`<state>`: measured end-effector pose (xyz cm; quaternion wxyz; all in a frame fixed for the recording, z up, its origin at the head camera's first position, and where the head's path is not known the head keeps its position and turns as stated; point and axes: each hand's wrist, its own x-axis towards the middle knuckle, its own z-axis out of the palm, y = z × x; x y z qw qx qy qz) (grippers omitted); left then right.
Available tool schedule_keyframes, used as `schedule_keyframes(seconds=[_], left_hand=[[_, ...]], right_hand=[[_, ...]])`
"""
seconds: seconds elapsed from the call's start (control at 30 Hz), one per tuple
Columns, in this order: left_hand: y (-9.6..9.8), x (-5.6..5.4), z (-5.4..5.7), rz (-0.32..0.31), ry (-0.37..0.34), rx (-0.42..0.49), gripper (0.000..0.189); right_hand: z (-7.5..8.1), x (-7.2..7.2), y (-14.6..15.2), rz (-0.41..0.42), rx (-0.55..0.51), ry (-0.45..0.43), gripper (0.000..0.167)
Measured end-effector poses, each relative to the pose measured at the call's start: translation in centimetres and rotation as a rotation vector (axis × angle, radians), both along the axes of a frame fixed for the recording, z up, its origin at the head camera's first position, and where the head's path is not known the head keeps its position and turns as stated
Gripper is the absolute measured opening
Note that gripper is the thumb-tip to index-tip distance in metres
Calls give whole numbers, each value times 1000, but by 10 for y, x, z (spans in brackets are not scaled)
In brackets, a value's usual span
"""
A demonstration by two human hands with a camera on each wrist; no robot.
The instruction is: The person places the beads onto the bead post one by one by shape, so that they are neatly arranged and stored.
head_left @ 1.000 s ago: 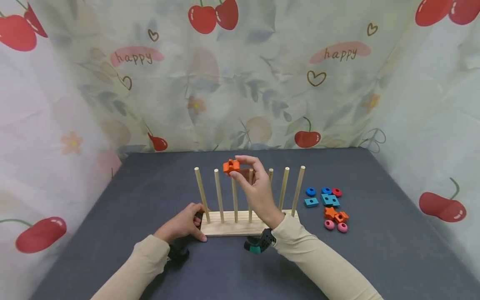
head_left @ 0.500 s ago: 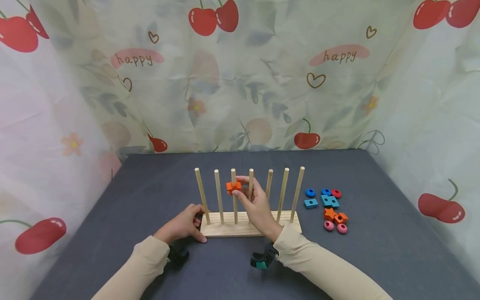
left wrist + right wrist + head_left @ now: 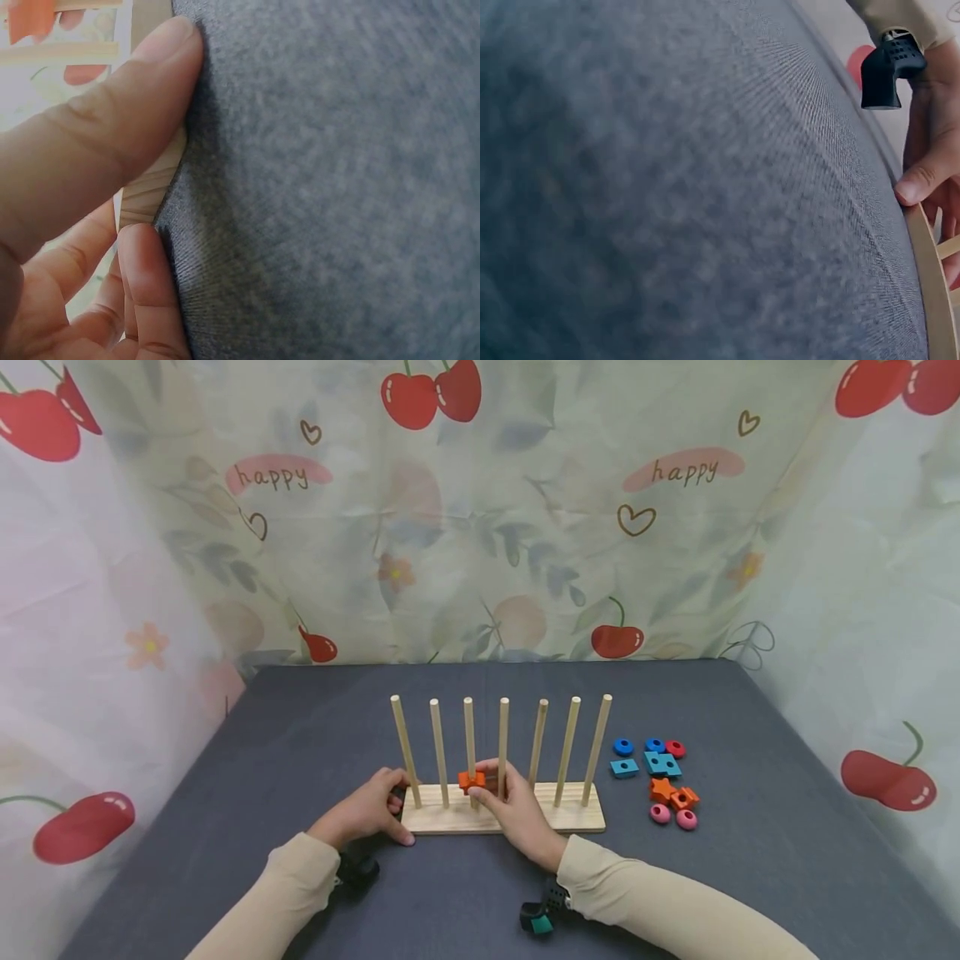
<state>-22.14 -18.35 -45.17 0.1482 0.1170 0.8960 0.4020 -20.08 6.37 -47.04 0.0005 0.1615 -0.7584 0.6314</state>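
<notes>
A wooden board [image 3: 450, 821] with a row of several upright pegs stands in the middle of the head view. Around the third peg [image 3: 470, 735] from the left is an orange star-shaped bead [image 3: 466, 782], low and close over the board. The thumb and fingers of my right hand [image 3: 522, 818] pinch this bead from its right side. My left hand [image 3: 366, 806] grips the board's left end, thumb along the front edge. The left wrist view shows that thumb and the fingers around the wood end [image 3: 154, 191]. My right fingers are out of sight in the right wrist view.
Right of the board lie two orange star beads [image 3: 662, 791], two pink round beads [image 3: 660, 813], several teal square pieces [image 3: 624, 768], blue rings [image 3: 623, 747] and a red ring [image 3: 676, 749]. A patterned curtain [image 3: 525, 568] surrounds the dark table [image 3: 315, 727].
My right hand has brought the orange star bead from above the third peg's top down along the peg to near the board. My left hand has stayed at the board's left end.
</notes>
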Motion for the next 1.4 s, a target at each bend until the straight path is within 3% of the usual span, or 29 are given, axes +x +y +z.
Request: schedule_keyframes(seconds=[0.3, 1.03, 1.27, 1.4], left_hand=[[2, -1, 0, 13, -16, -28, 71], [2, 4, 5, 13, -31, -22, 72], [1, 3, 5, 10, -24, 2, 71], [1, 3, 4, 7, -14, 0, 71]], right_hand=[[-8, 2, 1, -25, 52, 7, 35], [-5, 3, -2, -25, 130, 16, 39], [-6, 0, 0, -3, 138, -19, 48], [-3, 0, 5, 54, 167, -66, 61]])
